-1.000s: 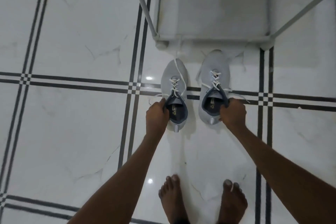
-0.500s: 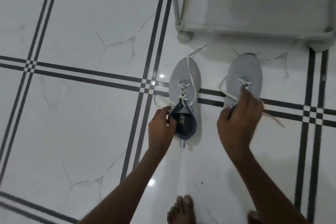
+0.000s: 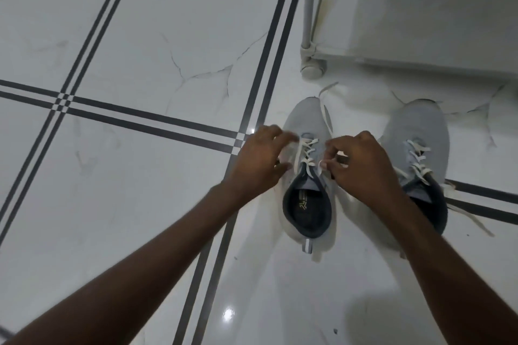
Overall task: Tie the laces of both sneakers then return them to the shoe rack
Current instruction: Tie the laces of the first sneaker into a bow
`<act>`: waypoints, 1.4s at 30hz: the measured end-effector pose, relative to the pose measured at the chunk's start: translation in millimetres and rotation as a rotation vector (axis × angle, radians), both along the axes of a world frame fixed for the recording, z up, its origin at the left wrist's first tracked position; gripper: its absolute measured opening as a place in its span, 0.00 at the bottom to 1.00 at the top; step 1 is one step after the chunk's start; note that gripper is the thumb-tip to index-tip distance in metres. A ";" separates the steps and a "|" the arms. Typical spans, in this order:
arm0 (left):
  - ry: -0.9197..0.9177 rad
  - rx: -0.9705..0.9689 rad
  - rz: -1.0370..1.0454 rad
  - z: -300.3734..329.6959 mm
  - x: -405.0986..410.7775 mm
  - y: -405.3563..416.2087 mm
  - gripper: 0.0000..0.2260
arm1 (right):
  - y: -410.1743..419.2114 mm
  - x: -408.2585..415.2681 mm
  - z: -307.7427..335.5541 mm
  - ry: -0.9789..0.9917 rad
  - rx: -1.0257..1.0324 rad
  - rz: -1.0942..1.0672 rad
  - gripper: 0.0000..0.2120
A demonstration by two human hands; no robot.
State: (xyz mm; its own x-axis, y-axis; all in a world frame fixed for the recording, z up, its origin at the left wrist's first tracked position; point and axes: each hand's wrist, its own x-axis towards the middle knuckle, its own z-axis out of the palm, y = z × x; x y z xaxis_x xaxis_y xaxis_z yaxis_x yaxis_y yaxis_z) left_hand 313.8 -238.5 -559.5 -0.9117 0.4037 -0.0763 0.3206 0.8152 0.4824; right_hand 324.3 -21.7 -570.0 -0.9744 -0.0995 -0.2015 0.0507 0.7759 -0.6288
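Note:
Two light grey sneakers with dark collars and loose white laces stand side by side on the floor, toes toward the rack. Both hands are over the left sneaker (image 3: 307, 131). My left hand (image 3: 259, 158) hovers at its left side, fingers spread beside the lacing and blurred; whether it holds a lace is unclear. My right hand (image 3: 361, 165) pinches a white lace end at the shoe's right eyelets. One lace (image 3: 325, 113) trails over the toe. The right sneaker (image 3: 417, 131) stands untouched, its laces untied and trailing right; my right forearm covers its heel.
A white shoe rack (image 3: 420, 8) with a grey post and round foot (image 3: 312, 68) stands just beyond the shoes at upper right. The floor (image 3: 140, 36) is glossy white marble tile with dark double stripes.
My right hand left the right sneaker and came across to the left sneaker's laces. My left hand moved from the collar up to the lacing. The camera came closer and lower.

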 end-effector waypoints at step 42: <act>-0.610 1.019 0.748 43.2 -14.8 2.3 0.10 | -28.7 -20.0 33.3 -0.328 -0.873 -0.776 0.08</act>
